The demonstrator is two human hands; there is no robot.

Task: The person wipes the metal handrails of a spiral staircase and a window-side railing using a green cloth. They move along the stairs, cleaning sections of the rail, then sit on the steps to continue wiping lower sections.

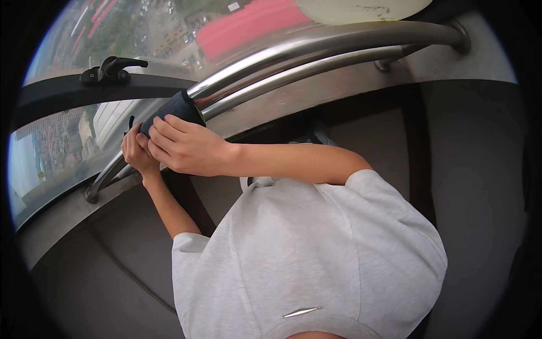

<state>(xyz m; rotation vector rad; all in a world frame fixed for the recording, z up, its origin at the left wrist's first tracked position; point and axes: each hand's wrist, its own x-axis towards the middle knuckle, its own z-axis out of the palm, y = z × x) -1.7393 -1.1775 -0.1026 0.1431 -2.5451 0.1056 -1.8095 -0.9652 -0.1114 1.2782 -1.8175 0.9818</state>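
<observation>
A dark blue cloth (pixel 180 111) is wrapped around the curved metal handrails (pixel 254 63) by the window, with a greenish edge showing at its right end. My right hand (pixel 186 146) lies over the near side of this cloth, its fingers bent onto it. At the cloth's lower left end my left hand (pixel 139 148) is curled closed, touching my right hand; its fingertips are partly hidden. A small black strap or tab (pixel 131 123) sticks up just above my left hand.
Behind the rails is a large window (pixel 169 38) with the ground far below. A black latch handle (pixel 114 70) sits on its dark frame (pixel 51 95). A metal ledge (pixel 288 99) runs under the rails. A pale rounded object (pixel 364 10) is at the top.
</observation>
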